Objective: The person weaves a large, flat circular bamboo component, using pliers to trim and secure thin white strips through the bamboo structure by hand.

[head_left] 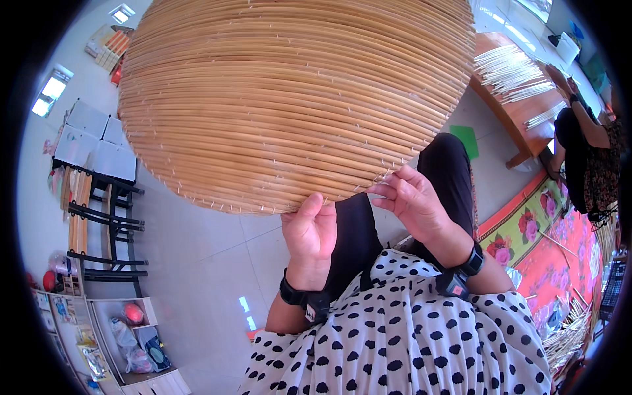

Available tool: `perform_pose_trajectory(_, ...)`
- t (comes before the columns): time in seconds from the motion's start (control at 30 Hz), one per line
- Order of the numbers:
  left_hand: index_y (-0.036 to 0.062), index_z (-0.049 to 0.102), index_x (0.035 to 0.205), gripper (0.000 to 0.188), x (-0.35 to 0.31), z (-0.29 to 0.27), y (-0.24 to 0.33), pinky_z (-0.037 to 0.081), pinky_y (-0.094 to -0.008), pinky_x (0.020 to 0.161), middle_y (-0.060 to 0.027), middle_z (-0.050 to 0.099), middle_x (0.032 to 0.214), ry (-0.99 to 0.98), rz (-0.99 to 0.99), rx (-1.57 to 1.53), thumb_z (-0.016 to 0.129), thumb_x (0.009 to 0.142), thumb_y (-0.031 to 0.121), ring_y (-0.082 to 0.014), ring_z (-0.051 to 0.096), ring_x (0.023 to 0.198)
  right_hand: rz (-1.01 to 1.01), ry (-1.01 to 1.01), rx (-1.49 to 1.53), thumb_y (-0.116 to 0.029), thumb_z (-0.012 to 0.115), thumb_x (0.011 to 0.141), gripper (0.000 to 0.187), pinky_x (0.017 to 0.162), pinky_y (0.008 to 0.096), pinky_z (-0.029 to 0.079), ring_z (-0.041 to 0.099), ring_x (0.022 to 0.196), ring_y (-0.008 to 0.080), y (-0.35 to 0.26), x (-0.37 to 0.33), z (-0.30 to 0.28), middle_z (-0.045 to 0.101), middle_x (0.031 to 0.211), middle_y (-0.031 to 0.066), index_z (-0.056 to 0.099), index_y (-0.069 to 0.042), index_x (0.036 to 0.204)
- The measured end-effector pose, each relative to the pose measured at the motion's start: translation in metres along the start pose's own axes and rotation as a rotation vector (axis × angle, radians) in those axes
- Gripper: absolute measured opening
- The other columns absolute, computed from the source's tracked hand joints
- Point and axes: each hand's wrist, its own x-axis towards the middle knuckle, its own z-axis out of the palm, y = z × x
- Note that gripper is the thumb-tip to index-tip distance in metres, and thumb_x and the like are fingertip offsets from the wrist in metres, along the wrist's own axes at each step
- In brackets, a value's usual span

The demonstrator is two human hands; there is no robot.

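Currently logging: large domed woven cane basket [296, 99] is held up in front of the head camera and fills the upper half of the view, its lower rim just above both hands. I read the raised position as a way to bring the rim edge close for work.

Left hand [309, 234] is closed, fingers curled, gripping the rim from below at centre; it appears to carry the weight. Right hand [415, 201] is partly closed, thumb and fingertips pinched at the rim to the right, where short cane ends stick out. I cannot tell whether it pinches a loose strand or the rim itself.

Both wrists carry black wristbands. A polka-dot garment [408, 336] covers the near lap.

Outward: a black folding rack [108, 217] stands on the left of the tiled floor [197, 263]. Far right, a wooden table [520, 112] bears bundled pale cane strips [510, 69], presumably stock kept within reach. Another person [589, 158] sits at the right edge by a floral mat [540, 243].
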Motion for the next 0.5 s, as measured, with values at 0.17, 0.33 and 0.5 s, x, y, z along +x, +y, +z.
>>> perform_pose_trajectory(0.17, 0.0047, 0.052, 0.135, 0.057, -0.003, 0.002, -0.006, 0.043, -0.0401, 0.109, -0.0074, 0.059, 0.134, 0.025, 0.012, -0.004, 0.067, 0.081, -0.006, -0.0215, 0.055, 0.124, -0.031, 0.103, 0.074, -0.021, 0.068, 0.094, 0.032, 0.091, 0.034, 0.052, 0.064, 0.105, 0.0162, 0.003, 0.012, 0.024, 0.065, 0.121, 0.0054, 0.06, -0.008, 0.121)
perform_pose_trajectory(0.33, 0.0047, 0.052, 0.135, 0.057, -0.006, -0.003, -0.007, 0.044, -0.0384, 0.108, -0.007, 0.059, 0.134, 0.013, 0.018, 0.002, 0.069, 0.081, -0.003, -0.0212, 0.055, 0.123, -0.092, 0.138, 0.128, -0.021, 0.066, 0.095, 0.033, 0.091, 0.0349, 0.055, 0.065, 0.106, 0.0185, 0.002, 0.024, 0.049, 0.067, 0.116, 0.0086, 0.06, -0.004, 0.123)
perform_pose_trajectory(0.5, 0.0077, 0.047, 0.141, 0.065, -0.002, -0.016, 0.0, 0.039, -0.0438, 0.112, -0.0065, 0.052, 0.141, -0.12, -0.022, 0.088, 0.074, 0.082, 0.007, -0.0235, 0.049, 0.13, -0.154, 0.182, 0.148, -0.015, 0.066, 0.095, 0.032, 0.09, 0.0354, 0.057, 0.066, 0.103, 0.0196, 0.003, 0.022, 0.052, 0.067, 0.115, 0.0116, 0.059, -0.001, 0.123)
